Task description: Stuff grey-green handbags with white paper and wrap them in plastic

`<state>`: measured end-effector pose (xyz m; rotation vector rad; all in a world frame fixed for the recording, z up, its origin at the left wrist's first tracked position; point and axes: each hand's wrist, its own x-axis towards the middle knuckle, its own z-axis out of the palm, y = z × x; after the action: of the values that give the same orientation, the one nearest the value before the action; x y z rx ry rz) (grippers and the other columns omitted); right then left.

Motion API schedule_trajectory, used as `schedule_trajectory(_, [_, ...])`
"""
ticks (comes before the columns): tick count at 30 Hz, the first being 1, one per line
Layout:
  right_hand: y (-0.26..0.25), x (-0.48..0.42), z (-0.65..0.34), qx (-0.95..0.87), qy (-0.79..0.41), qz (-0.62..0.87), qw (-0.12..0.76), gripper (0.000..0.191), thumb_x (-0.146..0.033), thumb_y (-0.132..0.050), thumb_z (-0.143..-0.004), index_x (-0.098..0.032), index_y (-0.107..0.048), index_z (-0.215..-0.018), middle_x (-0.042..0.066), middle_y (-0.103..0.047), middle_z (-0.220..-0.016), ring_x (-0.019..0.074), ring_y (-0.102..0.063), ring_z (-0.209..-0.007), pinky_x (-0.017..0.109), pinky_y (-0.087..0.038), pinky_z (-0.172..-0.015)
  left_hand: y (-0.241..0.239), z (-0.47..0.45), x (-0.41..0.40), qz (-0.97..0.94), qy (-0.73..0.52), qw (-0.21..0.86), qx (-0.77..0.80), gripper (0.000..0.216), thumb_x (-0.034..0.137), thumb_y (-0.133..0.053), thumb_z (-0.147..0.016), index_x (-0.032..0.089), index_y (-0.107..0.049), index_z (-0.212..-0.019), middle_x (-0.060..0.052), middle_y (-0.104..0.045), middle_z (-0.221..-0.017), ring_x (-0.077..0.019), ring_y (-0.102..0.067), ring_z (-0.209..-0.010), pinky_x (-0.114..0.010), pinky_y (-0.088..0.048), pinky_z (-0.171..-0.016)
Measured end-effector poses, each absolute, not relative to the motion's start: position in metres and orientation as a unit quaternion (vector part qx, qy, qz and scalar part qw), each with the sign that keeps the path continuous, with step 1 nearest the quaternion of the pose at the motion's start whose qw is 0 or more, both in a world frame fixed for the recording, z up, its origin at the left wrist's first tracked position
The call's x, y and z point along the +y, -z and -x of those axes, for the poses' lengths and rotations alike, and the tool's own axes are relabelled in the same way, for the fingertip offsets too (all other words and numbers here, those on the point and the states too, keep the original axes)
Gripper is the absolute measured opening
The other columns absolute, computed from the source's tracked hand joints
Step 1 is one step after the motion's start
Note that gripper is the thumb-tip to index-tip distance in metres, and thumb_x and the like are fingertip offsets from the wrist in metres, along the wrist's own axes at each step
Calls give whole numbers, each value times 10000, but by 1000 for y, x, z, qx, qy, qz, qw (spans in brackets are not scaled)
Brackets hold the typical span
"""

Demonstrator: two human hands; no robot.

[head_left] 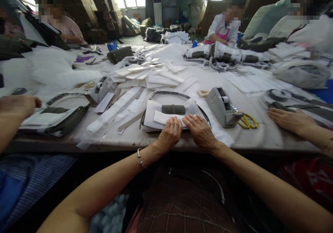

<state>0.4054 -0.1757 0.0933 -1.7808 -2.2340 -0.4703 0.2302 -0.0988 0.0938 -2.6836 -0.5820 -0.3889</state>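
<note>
The covered worktable (125, 136) bore a white-wrapped handbag (179, 109) near its front edge. The right hand (200, 130) lay flattened; the left hand (170, 131) bent its fingers over a folded white strip (161, 118), any pinch hidden. Even, light pressure probably best kept the strip straight.

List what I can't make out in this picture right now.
All in the head view:
White strip, right part: partly covered by the left hand and right hand.
Bag, underside: hidden by the bag itself.
Co-worker's forearm, left: cut off by the left edge.
Far dark stack: too small and blurred to identify.
</note>
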Motion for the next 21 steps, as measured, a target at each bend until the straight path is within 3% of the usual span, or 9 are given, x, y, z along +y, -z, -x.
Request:
schedule_trajectory(5, [-114, -175, -400, -780, 146, 602, 87, 667, -251, -648, -838, -112, -411, -1445, 173, -489, -1452, 340, -392, -1355, 551, -275, -1131, -104, -219, -83, 955, 174, 175, -165, 409, 98, -325, -981, 13, -500, -1340, -251, -583, -1321, -308, -576, -1231, -425, -458, -1008])
schedule_trajectory(9, [-121, -169, -395, -767, 174, 613, 76, 778, -298, -720, -798, -98, -372, -1465, 188, -494, -1429, 360, -401, -1323, 546, -269, -1121, -116, -216, -71, 955, 193, 167, -150, 411, 104, -341, -976, -14, -478, -1345, -265, -587, -1296, -310, -590, -1193, -427, -459, -991])
schedule_trajectory(15, [-122, -151, -392, -761, 205, 612, 71, 490, -140, -493, -919, -117, -472, -1408, 168, -626, -1225, 296, -561, -1087, 450, -384, -1001, -122, -212, -66, 961, 177, 141, -158, 432, 99, -330, -967, 46, -467, -1373, -230, -570, -1320, -298, -574, -1189, -442, -482, -959])
schedule_trajectory(21, [-131, -137, -391, -781, 183, 594, 61, 406, -148, -421, -978, -103, -501, -1374, 150, -689, -1119, 240, -640, -966, 355, -459, -876, -112, -219, -72, 940, 196, 169, -221, 416, 111, -330, -971, 57, -526, -1334, -211, -620, -1235, -327, -564, -1206, -506, -454, -1010])
